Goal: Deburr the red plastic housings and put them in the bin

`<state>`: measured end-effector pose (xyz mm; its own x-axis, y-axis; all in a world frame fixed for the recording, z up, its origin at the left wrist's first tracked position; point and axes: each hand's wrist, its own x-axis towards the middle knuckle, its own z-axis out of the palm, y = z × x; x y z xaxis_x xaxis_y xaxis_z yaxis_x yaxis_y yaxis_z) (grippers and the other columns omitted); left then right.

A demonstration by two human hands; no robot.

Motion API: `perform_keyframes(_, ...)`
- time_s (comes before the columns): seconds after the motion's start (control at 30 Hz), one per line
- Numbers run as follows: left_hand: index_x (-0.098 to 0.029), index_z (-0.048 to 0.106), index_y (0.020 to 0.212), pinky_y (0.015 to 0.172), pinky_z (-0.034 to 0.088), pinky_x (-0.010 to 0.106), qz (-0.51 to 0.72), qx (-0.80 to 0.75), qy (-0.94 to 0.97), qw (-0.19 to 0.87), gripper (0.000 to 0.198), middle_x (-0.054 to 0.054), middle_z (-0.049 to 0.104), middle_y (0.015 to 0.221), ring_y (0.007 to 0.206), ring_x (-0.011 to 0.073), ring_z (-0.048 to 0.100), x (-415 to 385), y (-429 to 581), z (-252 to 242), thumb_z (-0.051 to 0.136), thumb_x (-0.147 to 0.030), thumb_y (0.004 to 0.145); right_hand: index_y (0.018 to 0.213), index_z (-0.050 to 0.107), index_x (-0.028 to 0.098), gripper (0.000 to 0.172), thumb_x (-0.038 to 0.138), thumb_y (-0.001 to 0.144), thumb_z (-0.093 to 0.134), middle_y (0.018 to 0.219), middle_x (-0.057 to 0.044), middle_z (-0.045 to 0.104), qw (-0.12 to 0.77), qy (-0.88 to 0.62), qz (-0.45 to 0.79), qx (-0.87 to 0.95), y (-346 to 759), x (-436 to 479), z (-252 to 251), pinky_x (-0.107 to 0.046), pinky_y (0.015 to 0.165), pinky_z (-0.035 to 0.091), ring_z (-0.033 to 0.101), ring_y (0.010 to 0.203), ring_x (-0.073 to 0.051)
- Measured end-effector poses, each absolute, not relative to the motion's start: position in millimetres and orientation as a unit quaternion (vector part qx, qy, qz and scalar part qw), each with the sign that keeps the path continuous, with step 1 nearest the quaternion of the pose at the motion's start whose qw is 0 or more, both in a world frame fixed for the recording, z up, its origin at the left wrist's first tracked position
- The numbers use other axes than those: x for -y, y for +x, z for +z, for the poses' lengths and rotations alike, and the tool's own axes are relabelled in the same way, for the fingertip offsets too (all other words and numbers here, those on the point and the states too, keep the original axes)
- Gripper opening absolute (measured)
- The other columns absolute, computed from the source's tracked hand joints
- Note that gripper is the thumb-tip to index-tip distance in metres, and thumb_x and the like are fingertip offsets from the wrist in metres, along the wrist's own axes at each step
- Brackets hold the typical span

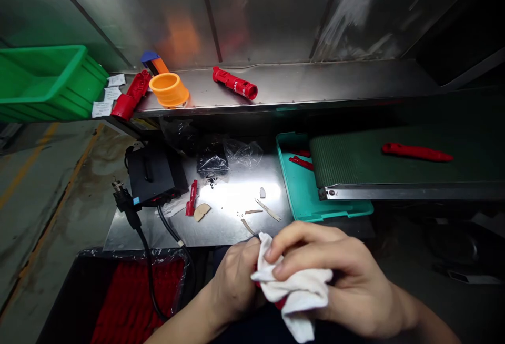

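Observation:
Both my hands meet low in the middle of the view, in front of the metal table [236, 196]. My right hand [335, 275] is closed round a white cloth [300, 291], its fingers pressing the cloth down. My left hand [232, 281] is closed on a red part [258, 282] that is almost wholly wrapped by the cloth; only slivers of red show. On the table beyond lie a small red part [191, 197], a tan wedge-shaped piece [202, 211] and thin metal blades [268, 210].
A black device [152, 174] with a cable, a crumpled plastic bag [224, 157], a teal tray [300, 186] under a green conveyor belt [394, 162] carrying a red handle [416, 152]. Upper shelf: orange cup [169, 89], red parts [234, 83], green bin [43, 81]. Bagged red parts [134, 296] below left.

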<state>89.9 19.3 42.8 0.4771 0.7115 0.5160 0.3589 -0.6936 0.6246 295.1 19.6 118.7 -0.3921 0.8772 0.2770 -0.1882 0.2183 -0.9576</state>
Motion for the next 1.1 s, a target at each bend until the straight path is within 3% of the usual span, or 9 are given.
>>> perform_keyframes(0.17, -0.022, 0.053, 0.096, 0.043, 0.049, 0.03, 0.409, -0.319, 0.828, 0.214, 0.014, -0.001, 0.061, 0.063, 0.045, 0.0187, 0.058, -17.7, 92.0, 40.1, 0.043, -0.025, 0.105, 0.145, 0.057, 0.007, 0.054, -0.003, 0.091, 0.057, 0.13, -0.02, 0.071, 0.478, -0.28, 0.349, 0.756, 282.2, -2.9, 104.9, -0.031, 0.105, 0.06, 0.067, 0.128, -0.024)
perform_keyframes(0.33, -0.024, 0.046, 0.091, 0.04, 0.04, 0.025, 0.422, -0.298, 0.818, 0.254, 0.011, -0.004, 0.054, 0.061, 0.044, 0.0137, 0.05, -22.6, 95.6, 43.8, 0.048, -0.02, 0.101, 0.147, 0.057, 0.005, 0.046, 0.017, 0.103, 0.06, 0.129, -0.022, 0.074, 0.48, -0.32, 0.241, 0.78, 289.2, 14.4, 89.7, -0.036, 0.098, 0.065, 0.074, 0.118, -0.029)
perform_keyframes(0.43, -0.023, 0.049, 0.1, 0.046, 0.044, 0.024, 0.441, -0.277, 0.811, 0.264, 0.008, -0.002, 0.06, 0.069, 0.051, 0.0139, 0.055, -22.3, 93.1, 44.5, 0.051, -0.016, 0.098, 0.137, 0.07, 0.014, 0.035, 0.032, 0.109, 0.059, 0.115, -0.016, 0.08, 0.528, -0.31, 0.295, 0.733, 299.1, 6.8, 94.0, -0.032, 0.086, 0.068, 0.08, 0.1, -0.027)
perform_keyframes(0.53, -0.024, 0.051, 0.104, 0.049, 0.045, 0.025, 0.454, -0.251, 0.811, 0.271, 0.016, -0.003, 0.061, 0.07, 0.051, 0.0142, 0.054, -20.5, 89.6, 42.8, 0.052, -0.011, 0.095, 0.108, 0.083, 0.022, 0.021, 0.038, 0.105, 0.069, 0.098, -0.009, 0.081, 0.569, -0.374, 0.442, 0.584, 300.8, -6.3, 103.9, -0.026, 0.073, 0.065, 0.079, 0.082, -0.021)
perform_keyframes(0.67, -0.024, 0.053, 0.091, 0.045, 0.039, 0.028, 0.422, -0.243, 0.823, 0.293, 0.013, -0.002, 0.056, 0.062, 0.048, 0.0162, 0.051, -17.8, 86.4, 41.3, 0.048, -0.013, 0.096, 0.105, 0.085, 0.02, 0.022, 0.04, 0.096, 0.082, 0.099, -0.009, 0.076, 0.472, -0.329, 0.628, 0.524, 294.3, -12.7, 113.4, -0.028, 0.075, 0.061, 0.074, 0.083, -0.019)
perform_keyframes(0.77, -0.024, 0.052, 0.083, 0.044, 0.039, 0.029, 0.394, -0.246, 0.829, 0.311, 0.019, -0.001, 0.055, 0.059, 0.047, 0.0166, 0.05, -15.1, 87.1, 41.0, 0.047, -0.019, 0.1, 0.106, 0.084, 0.018, 0.015, 0.024, 0.092, 0.084, 0.099, -0.007, 0.071, 0.426, -0.322, 0.647, 0.544, 290.2, -9.7, 115.7, -0.026, 0.078, 0.057, 0.071, 0.085, -0.016)
perform_keyframes(0.87, -0.024, 0.052, 0.08, 0.042, 0.035, 0.03, 0.384, -0.252, 0.83, 0.316, 0.023, 0.0, 0.053, 0.058, 0.045, 0.0163, 0.047, -12.8, 90.9, 41.0, 0.044, -0.022, 0.102, 0.094, 0.083, 0.015, 0.007, 0.017, 0.092, 0.077, 0.084, -0.003, 0.065, 0.422, -0.367, 0.612, 0.559, 286.3, -6.7, 114.8, -0.022, 0.066, 0.05, 0.062, 0.073, -0.013)
perform_keyframes(0.97, -0.024, 0.05, 0.082, 0.041, 0.036, 0.031, 0.393, -0.255, 0.826, 0.312, 0.025, 0.001, 0.054, 0.058, 0.044, 0.0167, 0.047, -13.1, 94.3, 42.7, 0.039, -0.026, 0.105, 0.085, 0.077, 0.015, 0.011, 0.02, 0.093, 0.072, 0.076, 0.0, 0.061, 0.443, -0.411, 0.595, 0.531, 281.7, -6.2, 110.7, -0.022, 0.06, 0.044, 0.055, 0.066, -0.011)
perform_keyframes(1.1, -0.024, 0.049, 0.082, 0.042, 0.037, 0.03, 0.402, -0.259, 0.823, 0.307, 0.029, 0.001, 0.055, 0.059, 0.045, 0.0167, 0.048, -15.9, 92.4, 47.2, 0.038, -0.031, 0.108, 0.091, 0.073, 0.017, 0.016, 0.03, 0.099, 0.071, 0.075, 0.002, 0.062, 0.437, -0.399, 0.683, 0.428, 282.1, -8.5, 106.2, -0.022, 0.059, 0.044, 0.053, 0.065, -0.011)
